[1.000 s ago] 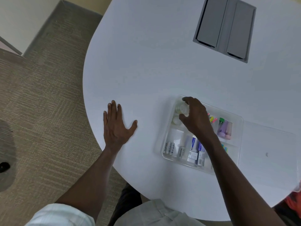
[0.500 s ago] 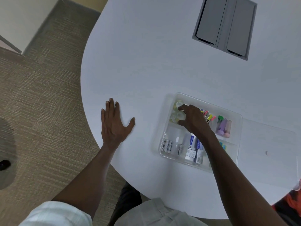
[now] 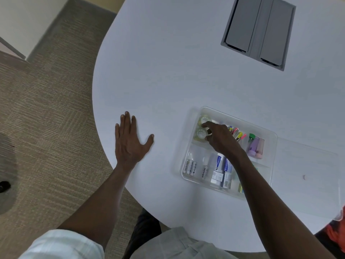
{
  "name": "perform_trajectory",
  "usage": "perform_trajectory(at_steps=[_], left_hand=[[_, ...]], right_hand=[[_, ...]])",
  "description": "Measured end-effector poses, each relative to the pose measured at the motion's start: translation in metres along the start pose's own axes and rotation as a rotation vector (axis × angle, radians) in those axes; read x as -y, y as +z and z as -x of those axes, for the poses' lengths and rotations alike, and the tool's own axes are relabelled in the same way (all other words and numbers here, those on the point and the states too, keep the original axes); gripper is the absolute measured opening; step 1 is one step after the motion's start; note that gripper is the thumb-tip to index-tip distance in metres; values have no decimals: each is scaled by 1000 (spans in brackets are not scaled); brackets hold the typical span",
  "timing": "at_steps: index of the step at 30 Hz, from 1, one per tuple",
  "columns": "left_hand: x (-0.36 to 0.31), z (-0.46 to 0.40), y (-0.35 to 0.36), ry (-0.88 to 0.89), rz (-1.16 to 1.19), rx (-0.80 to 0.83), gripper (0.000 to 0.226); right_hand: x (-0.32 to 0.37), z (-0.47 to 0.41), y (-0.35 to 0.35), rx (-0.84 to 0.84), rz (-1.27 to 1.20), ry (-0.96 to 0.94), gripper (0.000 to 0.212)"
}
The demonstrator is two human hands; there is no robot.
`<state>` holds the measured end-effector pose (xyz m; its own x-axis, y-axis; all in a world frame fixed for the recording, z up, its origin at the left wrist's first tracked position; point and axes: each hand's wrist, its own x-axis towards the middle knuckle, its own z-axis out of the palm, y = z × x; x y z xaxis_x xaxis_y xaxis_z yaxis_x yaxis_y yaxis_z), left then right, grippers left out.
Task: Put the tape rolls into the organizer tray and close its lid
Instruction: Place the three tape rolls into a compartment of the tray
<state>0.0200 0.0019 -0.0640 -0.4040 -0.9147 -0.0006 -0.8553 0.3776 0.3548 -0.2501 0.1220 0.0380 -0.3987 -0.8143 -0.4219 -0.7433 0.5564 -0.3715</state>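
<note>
Fingertips (image 3: pixel 205 125) touch round, clear tape rolls (image 3: pixel 201 133).

A clear plastic organizer tray (image 3: pixel 267 186) sits on a plain white round table (image 3: pixel 168 81) with a grey rectangular hatch (image 3: pixel 258 30) set in it. Inside: pale yellowish-clear tape rolls (image 3: pixel 201 128), silver batteries with black lettering (image 3: pixel 190 166), blue-and-white tubes (image 3: pixel 219 163), pink and yellow markers (image 3: pixel 238 133), a green-capped lilac stick (image 3: pixel 252 143). The carpet (image 3: pixel 46 109) is beige with a ribbed weave, the sleeve (image 3: pixel 61 245) pale checked
</note>
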Motion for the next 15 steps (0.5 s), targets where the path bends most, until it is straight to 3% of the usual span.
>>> perform_trajectory(at_steps=[15], left_hand=[[0,1,1,6,4,-19,94]], right_hand=[[7,2,14,-172,-58,107,31]])
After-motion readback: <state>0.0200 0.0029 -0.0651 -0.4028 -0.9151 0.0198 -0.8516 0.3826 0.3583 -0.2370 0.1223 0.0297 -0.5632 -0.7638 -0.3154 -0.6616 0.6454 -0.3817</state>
